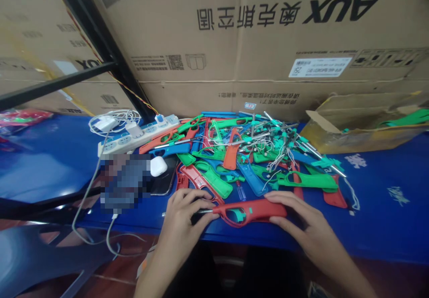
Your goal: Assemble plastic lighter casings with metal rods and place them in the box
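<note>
A red plastic lighter shell (250, 211) with a green trigger and a metal tube at its left end lies at the near edge of the blue table (375, 217). My left hand (186, 217) is closed round the metal tube end. My right hand (295, 215) grips the shell's right end, thumb below and fingers on top. Just beyond them spreads a pile of several red, green and blue lighter shells (234, 155) mixed with metal tubes and white wires (278, 141).
A white power strip (137, 137) with chargers and cables lies at the left. Next to it are a phone (164, 182), a white earbud case (158, 165) and a blurred patch. An open cardboard box (362, 123) sits at the right. Large cartons (268, 43) stand behind.
</note>
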Demonstrator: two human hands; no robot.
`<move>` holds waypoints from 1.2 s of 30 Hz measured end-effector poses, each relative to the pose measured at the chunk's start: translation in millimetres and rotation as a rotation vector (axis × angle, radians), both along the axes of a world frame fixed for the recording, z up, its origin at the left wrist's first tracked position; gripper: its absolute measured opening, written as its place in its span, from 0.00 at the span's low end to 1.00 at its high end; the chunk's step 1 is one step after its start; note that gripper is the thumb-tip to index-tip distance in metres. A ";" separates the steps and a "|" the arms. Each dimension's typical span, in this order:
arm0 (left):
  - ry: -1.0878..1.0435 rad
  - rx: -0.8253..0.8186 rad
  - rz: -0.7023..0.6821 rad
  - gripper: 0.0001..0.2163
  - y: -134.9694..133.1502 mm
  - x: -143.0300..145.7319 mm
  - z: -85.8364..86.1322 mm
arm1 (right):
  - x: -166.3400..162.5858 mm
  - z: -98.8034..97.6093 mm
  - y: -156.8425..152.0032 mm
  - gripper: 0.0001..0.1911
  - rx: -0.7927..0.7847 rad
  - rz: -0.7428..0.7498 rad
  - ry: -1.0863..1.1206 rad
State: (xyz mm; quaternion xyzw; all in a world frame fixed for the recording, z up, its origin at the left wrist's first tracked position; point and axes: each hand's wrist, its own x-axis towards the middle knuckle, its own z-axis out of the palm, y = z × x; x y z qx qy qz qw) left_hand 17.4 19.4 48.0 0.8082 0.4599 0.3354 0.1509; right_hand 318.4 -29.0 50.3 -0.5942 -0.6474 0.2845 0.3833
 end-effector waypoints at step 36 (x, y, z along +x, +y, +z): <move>0.063 0.060 -0.046 0.06 -6.8 -0.1 0.6 | -2.4 -9.8 -3.6 0.14 0.150 0.115 -0.301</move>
